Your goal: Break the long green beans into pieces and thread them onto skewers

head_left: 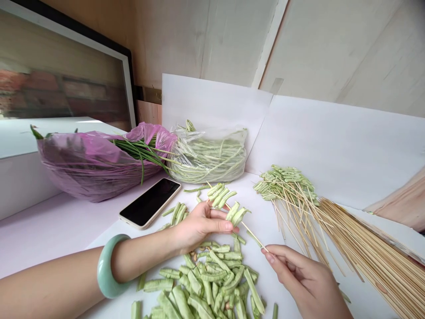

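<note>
A white surface (109,239) carries everything. Largest on it is a purple plastic bag (99,164) with long green stalks (141,153) poking out, at the far left. At the right, a thick bundle of bare sticks (375,252) fans toward the near edge. The heap of cut bean pieces (212,283) lies in front, between the forearms. Behind, a clear bag (212,157) of long beans touches the purple one. Beside the bundle is a pile of bean-loaded sticks (287,181), bean ends farthest away. The right hand (302,279) pinches the bare end of the held skewer (253,235); the left hand (199,226) (a pale green bangle (113,266) circles that wrist) has its fingers closed around the skewer's bean-threaded part. A dark-screened phone (150,203) lies near the purple bag.
</note>
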Motion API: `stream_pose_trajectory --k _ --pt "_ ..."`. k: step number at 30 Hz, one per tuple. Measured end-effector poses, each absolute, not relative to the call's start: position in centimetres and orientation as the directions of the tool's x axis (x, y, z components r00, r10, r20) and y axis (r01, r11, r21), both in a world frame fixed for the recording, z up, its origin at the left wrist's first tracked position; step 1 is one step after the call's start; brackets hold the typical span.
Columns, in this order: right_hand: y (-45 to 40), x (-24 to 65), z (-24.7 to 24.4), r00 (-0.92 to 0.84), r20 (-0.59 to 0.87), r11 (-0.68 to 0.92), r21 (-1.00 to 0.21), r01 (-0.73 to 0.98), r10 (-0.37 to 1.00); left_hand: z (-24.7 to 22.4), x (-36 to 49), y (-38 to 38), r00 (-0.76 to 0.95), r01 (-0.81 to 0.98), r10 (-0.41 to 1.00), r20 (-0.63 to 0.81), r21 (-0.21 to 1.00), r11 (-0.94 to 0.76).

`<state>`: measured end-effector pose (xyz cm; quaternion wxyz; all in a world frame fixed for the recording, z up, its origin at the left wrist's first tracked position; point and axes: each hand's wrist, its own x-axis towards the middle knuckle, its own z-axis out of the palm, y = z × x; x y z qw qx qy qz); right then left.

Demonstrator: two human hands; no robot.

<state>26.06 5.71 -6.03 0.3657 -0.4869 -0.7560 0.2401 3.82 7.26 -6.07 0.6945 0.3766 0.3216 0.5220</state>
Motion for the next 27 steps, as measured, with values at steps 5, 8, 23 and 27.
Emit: stream_pose_trajectory --k 5,8,23,27 --pt "5.2 25.1 -6.5 -0.263 0.307 0.402 -0.755 0.518 0.915 -6.0 4.1 7.1 0.209 -0.485 0.977 -0.041 0.864 0.140" --pt "5.2 24.9 -6.3 -0.283 0.282 0.394 -0.757 0.521 0.917 -6.0 4.2 7.3 0.144 -0.515 0.989 -0.044 0.850 0.113" --pt "5.5 25.3 -6.3 -0.139 0.209 0.249 -0.859 0.447 0.968 -6.1 3.4 7.9 0.130 -0.543 0.990 -0.054 0.832 0.117" --pt "7.8 27.7 -4.7 0.140 0.248 0.190 -0.923 0.334 0.959 -6.1 3.2 8.2 0.103 -0.560 0.992 -0.074 0.820 0.120"
